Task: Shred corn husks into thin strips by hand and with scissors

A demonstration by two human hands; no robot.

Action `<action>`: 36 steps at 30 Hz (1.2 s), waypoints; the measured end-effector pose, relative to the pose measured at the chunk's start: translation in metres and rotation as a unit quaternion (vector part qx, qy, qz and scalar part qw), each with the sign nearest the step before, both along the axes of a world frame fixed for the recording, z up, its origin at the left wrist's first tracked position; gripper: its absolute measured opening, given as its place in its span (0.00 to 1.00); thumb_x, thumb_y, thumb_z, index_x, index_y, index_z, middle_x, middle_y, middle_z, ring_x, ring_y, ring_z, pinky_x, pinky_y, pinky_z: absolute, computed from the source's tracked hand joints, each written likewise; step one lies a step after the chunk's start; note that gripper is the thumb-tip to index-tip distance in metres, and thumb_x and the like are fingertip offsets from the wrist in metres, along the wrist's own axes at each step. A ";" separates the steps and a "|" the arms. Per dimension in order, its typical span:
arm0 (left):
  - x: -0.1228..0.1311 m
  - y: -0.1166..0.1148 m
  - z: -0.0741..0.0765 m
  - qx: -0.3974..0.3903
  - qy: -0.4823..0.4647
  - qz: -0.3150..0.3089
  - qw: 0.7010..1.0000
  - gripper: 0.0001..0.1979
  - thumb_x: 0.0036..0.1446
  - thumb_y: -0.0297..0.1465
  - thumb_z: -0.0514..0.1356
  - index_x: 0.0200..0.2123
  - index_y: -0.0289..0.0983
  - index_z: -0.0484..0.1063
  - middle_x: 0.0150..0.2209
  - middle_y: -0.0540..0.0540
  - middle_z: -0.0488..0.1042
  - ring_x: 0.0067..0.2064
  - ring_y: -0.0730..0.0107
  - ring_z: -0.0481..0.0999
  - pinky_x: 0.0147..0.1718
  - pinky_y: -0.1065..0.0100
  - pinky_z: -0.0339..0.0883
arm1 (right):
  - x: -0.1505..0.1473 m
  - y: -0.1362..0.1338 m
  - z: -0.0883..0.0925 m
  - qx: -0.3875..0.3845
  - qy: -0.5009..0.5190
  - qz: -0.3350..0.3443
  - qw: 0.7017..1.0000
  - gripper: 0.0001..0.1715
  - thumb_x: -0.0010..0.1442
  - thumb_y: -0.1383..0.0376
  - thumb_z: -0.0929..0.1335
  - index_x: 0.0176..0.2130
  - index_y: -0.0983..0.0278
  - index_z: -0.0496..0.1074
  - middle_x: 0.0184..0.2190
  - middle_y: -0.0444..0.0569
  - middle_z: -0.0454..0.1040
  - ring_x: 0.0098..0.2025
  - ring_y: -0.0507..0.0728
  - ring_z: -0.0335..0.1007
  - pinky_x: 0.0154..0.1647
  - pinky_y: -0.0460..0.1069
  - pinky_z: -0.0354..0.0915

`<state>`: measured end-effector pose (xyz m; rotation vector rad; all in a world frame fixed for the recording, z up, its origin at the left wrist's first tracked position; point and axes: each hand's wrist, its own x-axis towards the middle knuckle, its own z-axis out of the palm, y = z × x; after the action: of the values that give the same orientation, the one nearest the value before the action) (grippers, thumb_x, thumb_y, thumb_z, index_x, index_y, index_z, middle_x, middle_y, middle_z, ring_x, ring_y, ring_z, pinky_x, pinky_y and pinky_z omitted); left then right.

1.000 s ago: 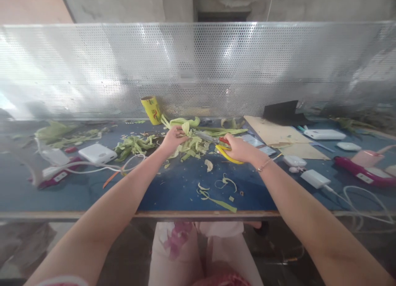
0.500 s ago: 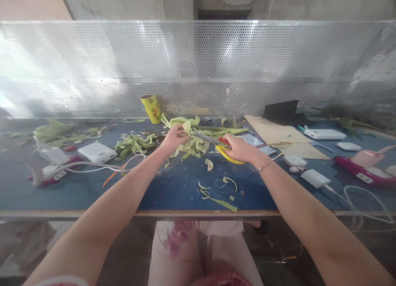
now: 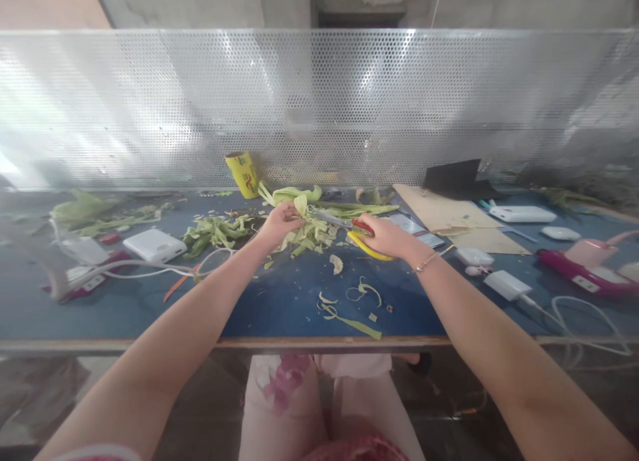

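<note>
The left hand (image 3: 280, 224) pinches a pale green leaf (image 3: 301, 204); the right hand (image 3: 387, 237) grips red-and-yellow-handled scissors (image 3: 336, 220), long axis pointing left, tips just beside the leaf. Leaf pieces (image 3: 310, 237) lie between the hands, nearer the left.

There are two power strips (image 3: 558, 266), one tube (image 3: 243, 176), one pair of scissors (image 3: 356, 239).

Blue table (image 3: 294, 308): leaf scraps (image 3: 312, 238), yellow tube (image 3: 243, 176), cardboard (image 3: 436, 209).

Thin bracelet (image 3: 426, 262) on right wrist (image 3: 413, 249), pale trousers (image 3: 369, 404)
</note>
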<state>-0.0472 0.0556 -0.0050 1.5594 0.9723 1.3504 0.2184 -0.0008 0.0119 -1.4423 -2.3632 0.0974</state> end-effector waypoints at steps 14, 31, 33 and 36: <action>0.001 0.000 0.000 -0.006 -0.001 0.007 1.000 0.22 0.32 0.29 0.69 0.35 0.34 0.68 0.31 0.47 0.74 0.29 0.74 0.73 0.29 0.70 0.66 | 0.001 0.003 -0.002 -0.013 0.016 0.016 1.000 0.17 0.58 0.53 0.62 0.39 0.62 0.65 0.37 0.49 0.75 0.35 0.55 0.69 0.32 0.45 0.56; 0.000 0.003 -0.002 -0.005 0.016 0.047 0.999 0.18 0.35 0.30 0.67 0.32 0.34 0.68 0.26 0.51 0.71 0.26 0.78 0.69 0.27 0.73 0.63 | -0.001 0.004 -0.003 0.016 -0.019 -0.022 0.999 0.18 0.57 0.50 0.61 0.34 0.62 0.64 0.29 0.48 0.73 0.29 0.54 0.66 0.26 0.45 0.51; 0.001 0.000 -0.001 -0.014 0.016 0.053 0.998 0.17 0.34 0.30 0.67 0.31 0.34 0.69 0.24 0.52 0.70 0.25 0.78 0.67 0.26 0.72 0.62 | -0.002 0.004 -0.005 0.015 -0.004 -0.014 1.000 0.16 0.57 0.51 0.62 0.34 0.62 0.63 0.28 0.48 0.72 0.29 0.55 0.66 0.26 0.45 0.52; 0.003 -0.001 0.000 -0.016 0.010 0.042 0.999 0.15 0.34 0.29 0.67 0.29 0.34 0.69 0.22 0.53 0.70 0.24 0.78 0.67 0.26 0.72 0.62 | -0.002 0.003 -0.007 0.011 0.027 -0.002 1.000 0.15 0.57 0.52 0.62 0.35 0.62 0.61 0.29 0.49 0.73 0.29 0.55 0.67 0.26 0.45 0.54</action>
<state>-0.0441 0.0544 -0.0048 1.5255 1.0776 1.3724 0.2163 0.0026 0.0046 -1.4154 -2.3112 0.1068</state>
